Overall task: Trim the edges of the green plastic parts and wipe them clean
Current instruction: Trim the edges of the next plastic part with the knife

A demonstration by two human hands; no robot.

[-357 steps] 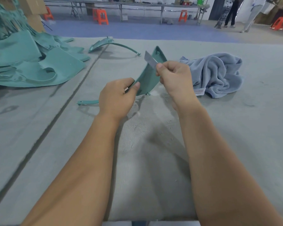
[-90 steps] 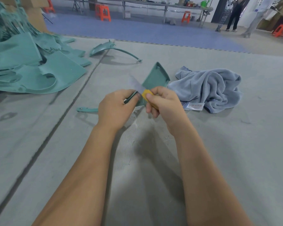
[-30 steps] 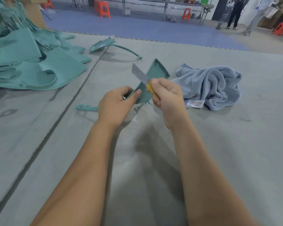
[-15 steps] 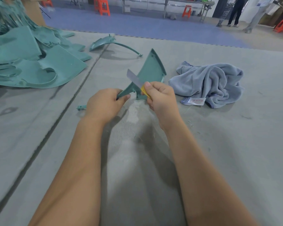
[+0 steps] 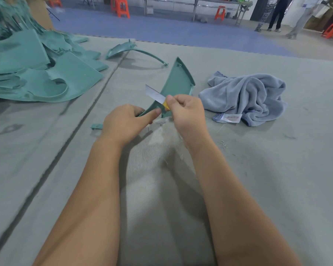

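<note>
A curved green plastic part stands tilted over the grey felt table, its pointed tip up and away from me. My left hand grips its lower narrow end, and a short piece of the part sticks out left of that hand. My right hand pinches a flat metal blade with a yellow wrap at its base, laid against the part's left edge. A crumpled blue-grey towel with a white label lies on the table to the right.
A large pile of green plastic parts fills the far left of the table. One arched green part lies alone behind. Fine shavings litter the felt near my wrists. People and orange stools stand far behind.
The blade has slid along the part's edge in repeated strokes. Over the last half second both hands and the part have barely shifted.
</note>
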